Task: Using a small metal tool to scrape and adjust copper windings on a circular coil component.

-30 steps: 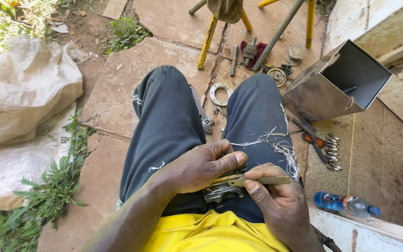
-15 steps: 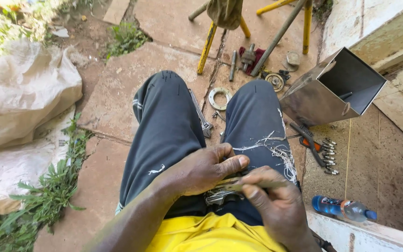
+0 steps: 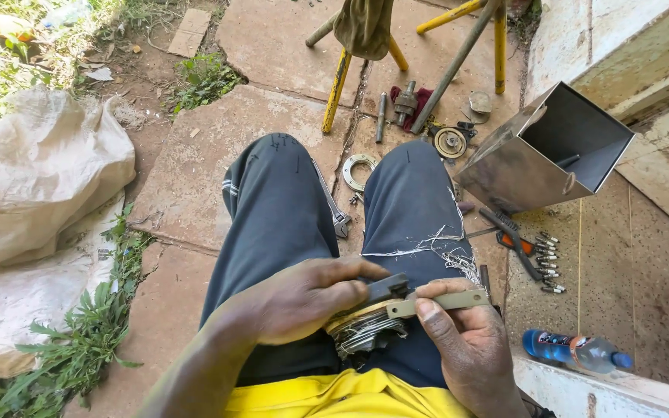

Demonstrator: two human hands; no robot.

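Observation:
I sit with my legs in dark trousers stretched over stone slabs. My left hand (image 3: 303, 298) grips a round metal part (image 3: 365, 321) with wire coils hanging under it, held on my lap. My right hand (image 3: 466, 348) holds a flat tan strip tool (image 3: 447, 300) between thumb and fingers, its end laid across the top of that round part. A dark block sits on the part beneath my left fingertips.
An open shiny metal box (image 3: 547, 159) stands at the right. Pliers and several bits (image 3: 540, 251) lie beside my right leg, a blue bottle (image 3: 574, 350) nearer. A metal ring (image 3: 359, 170), wrench (image 3: 334, 213), yellow stool legs (image 3: 338, 89) ahead. Sacks (image 3: 36, 193) at left.
My hands stay on the part in my lap; the tan strip has shifted slightly across its top. The view has tilted a little.

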